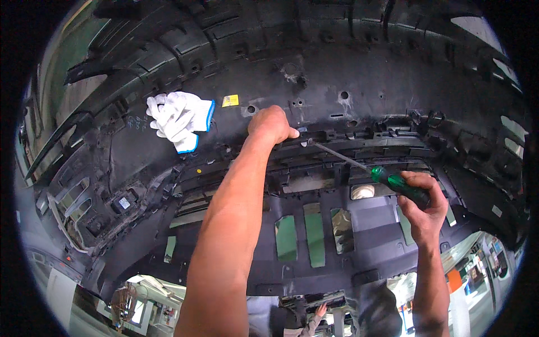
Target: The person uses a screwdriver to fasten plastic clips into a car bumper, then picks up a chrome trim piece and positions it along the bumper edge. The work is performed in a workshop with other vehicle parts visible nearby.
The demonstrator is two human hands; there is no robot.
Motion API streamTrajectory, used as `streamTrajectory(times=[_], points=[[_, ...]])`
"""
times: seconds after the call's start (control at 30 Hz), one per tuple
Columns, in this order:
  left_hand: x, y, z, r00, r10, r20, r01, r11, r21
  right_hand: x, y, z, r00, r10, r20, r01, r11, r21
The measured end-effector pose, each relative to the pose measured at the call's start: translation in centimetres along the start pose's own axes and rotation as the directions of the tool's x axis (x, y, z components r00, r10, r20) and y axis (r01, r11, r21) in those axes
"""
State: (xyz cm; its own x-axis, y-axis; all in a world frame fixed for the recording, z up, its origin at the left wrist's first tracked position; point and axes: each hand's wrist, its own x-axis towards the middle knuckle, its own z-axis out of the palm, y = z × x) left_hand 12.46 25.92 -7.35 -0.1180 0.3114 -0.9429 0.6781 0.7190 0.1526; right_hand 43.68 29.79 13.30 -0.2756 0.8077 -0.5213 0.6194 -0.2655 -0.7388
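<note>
Green screwdriver point(387, 178) grasped by right hand point(425, 206); left hand point(270, 124) at black panel point(264, 76), hold unclear; best keep tip point(312, 142) steady.

Black panel point(404, 84) bearing a yellow rectangular label point(230, 100) and pale handwritten marks point(137, 122); white label point(124, 202) at left. Lettering too small to read.

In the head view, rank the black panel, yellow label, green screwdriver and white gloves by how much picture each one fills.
Largest to smallest:
Black panel
White gloves
Green screwdriver, long but thin
Yellow label
</note>
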Motion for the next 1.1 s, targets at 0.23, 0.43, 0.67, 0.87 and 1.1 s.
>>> streamTrajectory(times=[0.23,0.43,0.67,0.87,1.1], points=[[-1.0,0.6,-0.2,1.0,-0.007,-0.019,0.007,1.0,0.014,1.2,-1.5,0.8,0.988,-0.143,0.058,0.148,0.984,-0.098],[-1.6,0.5,0.0,0.996,-0.01,-0.094,0.007,1.0,-0.028,0.8,-1.8,1.6,0.981,-0.176,0.075,0.186,0.97,-0.155],[-1.8,0.4,0.1,0.993,-0.005,-0.116,0.001,0.999,-0.034,0.5,-1.6,2.1,0.973,-0.21,0.093,0.223,0.961,-0.163],[-1.6,0.4,-0.1,0.998,-0.014,-0.062,0.013,1.0,-0.015,0.0,-1.4,1.5,0.979,-0.19,0.074,0.199,0.967,-0.157],[0.1,-0.7,0.8,0.999,-0.007,-0.045,0.006,1.0,-0.022,-1.1,-0.6,0.4,0.986,-0.142,0.084,0.15,0.984,-0.096]])
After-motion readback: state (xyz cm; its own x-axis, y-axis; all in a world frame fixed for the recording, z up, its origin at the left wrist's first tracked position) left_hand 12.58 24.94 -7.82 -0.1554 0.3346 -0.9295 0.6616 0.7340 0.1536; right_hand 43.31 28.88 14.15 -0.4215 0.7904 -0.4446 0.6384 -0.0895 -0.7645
